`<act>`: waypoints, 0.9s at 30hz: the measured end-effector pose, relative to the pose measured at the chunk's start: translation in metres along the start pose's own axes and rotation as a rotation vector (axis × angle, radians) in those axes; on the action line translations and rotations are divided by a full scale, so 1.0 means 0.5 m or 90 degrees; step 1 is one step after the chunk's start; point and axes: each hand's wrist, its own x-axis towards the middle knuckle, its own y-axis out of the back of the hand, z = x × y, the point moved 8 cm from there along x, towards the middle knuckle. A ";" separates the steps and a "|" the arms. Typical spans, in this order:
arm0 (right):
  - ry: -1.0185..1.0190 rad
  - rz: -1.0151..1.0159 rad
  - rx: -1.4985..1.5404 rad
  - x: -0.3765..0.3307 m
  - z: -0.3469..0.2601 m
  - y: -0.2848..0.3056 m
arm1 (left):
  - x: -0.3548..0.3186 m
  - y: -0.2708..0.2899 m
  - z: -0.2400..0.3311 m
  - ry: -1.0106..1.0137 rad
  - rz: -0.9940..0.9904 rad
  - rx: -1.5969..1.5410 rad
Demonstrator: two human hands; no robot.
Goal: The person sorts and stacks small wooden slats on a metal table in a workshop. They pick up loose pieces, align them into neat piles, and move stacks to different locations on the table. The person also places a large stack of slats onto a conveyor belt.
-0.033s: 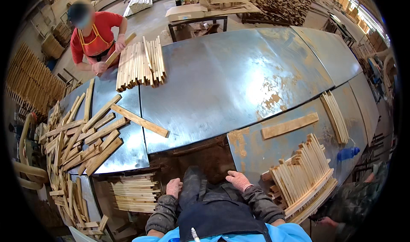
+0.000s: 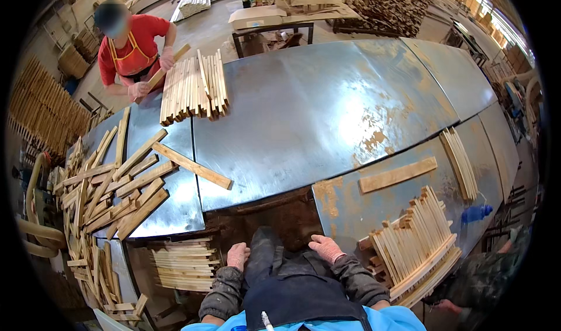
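Observation:
My left hand [image 2: 238,255] and my right hand [image 2: 326,248], both in pinkish gloves, lie flat on my dark-trousered thighs at the near edge of a big sheet-metal table [image 2: 327,115]. Neither hand holds anything. A tilted stack of short wooden slats [image 2: 415,243] stands just right of my right hand. Beyond that stack, one flat plank [image 2: 397,174] lies alone on the metal. Below the table edge, left of my left hand, sits a neat stack of slats [image 2: 184,264].
A loose pile of slats [image 2: 111,191] covers the table's left end, with a single long plank [image 2: 191,165] beside it. At the far left a person in a red shirt [image 2: 131,42] holds a slat over a slat bundle [image 2: 194,88]. Thin strips [image 2: 460,161] lie far right.

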 end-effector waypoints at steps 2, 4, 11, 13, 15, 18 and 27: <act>-0.005 -0.017 -0.016 0.037 -0.013 0.003 | 0.005 -0.023 0.066 0.006 -0.004 -0.082; -0.005 -0.037 -0.044 0.081 -0.041 0.006 | 0.007 -0.038 0.152 -0.038 -0.003 -0.141; -0.010 -0.065 -0.025 0.298 -0.262 0.047 | 0.177 -0.045 0.427 -0.136 0.021 -0.269; 0.027 -0.044 -0.059 0.379 -0.334 0.053 | 0.260 -0.031 0.492 -0.153 0.035 -0.278; 0.042 -0.056 -0.084 0.461 -0.431 0.060 | 0.303 -0.031 0.599 -0.168 0.029 -0.287; 0.044 -0.081 -0.124 0.592 -0.530 0.056 | 0.386 -0.005 0.728 -0.215 0.083 -0.301; 0.039 -0.076 -0.032 0.924 -0.800 0.035 | 0.699 0.134 0.987 -0.294 0.216 -0.260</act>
